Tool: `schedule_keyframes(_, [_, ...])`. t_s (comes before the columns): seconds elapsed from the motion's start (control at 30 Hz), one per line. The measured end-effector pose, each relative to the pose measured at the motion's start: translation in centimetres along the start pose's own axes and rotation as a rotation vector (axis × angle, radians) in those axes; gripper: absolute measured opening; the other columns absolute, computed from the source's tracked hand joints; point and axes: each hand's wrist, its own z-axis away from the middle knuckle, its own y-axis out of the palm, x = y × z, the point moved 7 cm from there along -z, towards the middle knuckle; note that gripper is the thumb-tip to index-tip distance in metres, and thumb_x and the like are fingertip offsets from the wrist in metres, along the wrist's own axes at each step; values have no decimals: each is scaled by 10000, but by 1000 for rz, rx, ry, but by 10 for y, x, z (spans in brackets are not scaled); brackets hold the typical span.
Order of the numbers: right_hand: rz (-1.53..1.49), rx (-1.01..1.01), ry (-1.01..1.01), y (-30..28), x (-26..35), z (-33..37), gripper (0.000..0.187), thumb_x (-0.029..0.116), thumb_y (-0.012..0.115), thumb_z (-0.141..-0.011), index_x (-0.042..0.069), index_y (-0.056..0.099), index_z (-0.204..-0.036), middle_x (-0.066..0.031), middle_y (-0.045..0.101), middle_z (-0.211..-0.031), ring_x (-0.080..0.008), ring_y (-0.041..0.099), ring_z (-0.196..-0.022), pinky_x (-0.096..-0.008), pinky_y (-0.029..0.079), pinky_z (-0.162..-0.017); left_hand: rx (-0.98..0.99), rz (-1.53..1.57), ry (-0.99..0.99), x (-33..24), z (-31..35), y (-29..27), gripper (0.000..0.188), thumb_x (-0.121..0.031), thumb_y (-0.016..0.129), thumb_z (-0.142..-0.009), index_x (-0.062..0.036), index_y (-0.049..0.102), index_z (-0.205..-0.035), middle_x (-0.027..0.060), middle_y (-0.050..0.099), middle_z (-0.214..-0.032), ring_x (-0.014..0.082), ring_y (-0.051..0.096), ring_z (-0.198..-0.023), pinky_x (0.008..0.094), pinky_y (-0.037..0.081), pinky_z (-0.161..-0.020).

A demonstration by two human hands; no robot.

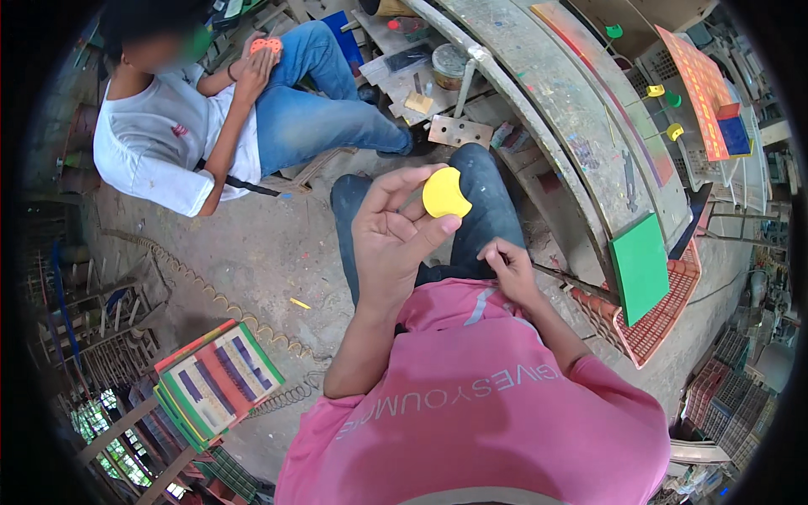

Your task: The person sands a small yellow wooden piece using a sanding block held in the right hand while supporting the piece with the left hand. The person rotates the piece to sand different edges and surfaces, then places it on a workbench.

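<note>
In my left hand (391, 223), raised over my lap, is a flat yellow disc-like piece (446, 195) with a curved notch in its right side. Thumb and fingertips pinch it by the edge. A short greyish strip shows between the fingers behind it; I cannot tell what that is. Lower and to the right, my right hand (510, 266) rests by my thigh, fingers curled and thumb raised. Whether anything is inside its curl is hidden.
At the right runs a long, worn bench (581, 143), with a green board (640, 268) at its near end. An orange-red crate (661, 316) stands below. Coloured boards (220, 379) are stacked at lower left. A seated co-worker (181, 135) at upper left holds an orange piece (267, 45).
</note>
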Motion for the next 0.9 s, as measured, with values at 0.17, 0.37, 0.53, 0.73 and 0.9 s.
schedule_keyframes(0.17, [24, 127, -30, -33, 4, 26, 138, -21, 547, -836, 25, 613, -948, -16, 464, -849, -92, 428, -735, -208, 357, -680, 83, -51, -192, 21, -4, 30, 548, 126, 656, -739, 48, 497, -1258, 159, 539, -1227, 223, 620, -994, 310, 578, -749])
schedule_keyframes(0.37, [345, 76, -66, -75, -2, 58, 289, -53, 532, -796, 10, 610, -1067, -108, 540, -1084, -176, 598, -848, -279, 502, -696, 139, -72, -283, 52, -10, 61, 558, 130, 657, -720, 59, 507, -1253, 143, 544, -1185, 217, 630, -917, 292, 571, -720])
schedule_keyframes(0.53, [226, 55, 179, -101, -36, 82, 197, 110, 694, -803, 28, 687, -983, -126, 603, -982, -235, 623, -856, -278, 498, -741, 216, -56, -350, 79, -15, 86, 511, 122, 731, -691, 25, 597, -1174, 72, 533, -1185, 130, 583, -980, 245, 505, -822])
schedule_keyframes(0.73, [392, 21, 357, -115, -47, 92, 241, 53, 697, -771, 30, 678, -1010, -100, 649, -873, -149, 632, -738, -277, 507, -650, 315, -122, -317, 92, -20, 111, 499, 109, 739, -683, 29, 603, -1157, 95, 555, -1162, 130, 575, -947, 239, 505, -776])
schedule_keyframes(0.9, [119, -68, 473, -144, -35, 72, 212, 34, 693, -794, -13, 654, -997, -72, 671, -741, -93, 584, -535, -244, 450, -468, 345, -219, -265, 93, -22, 124, 544, 127, 713, -680, 48, 559, -1195, 143, 590, -1155, 152, 612, -851, 247, 523, -718])
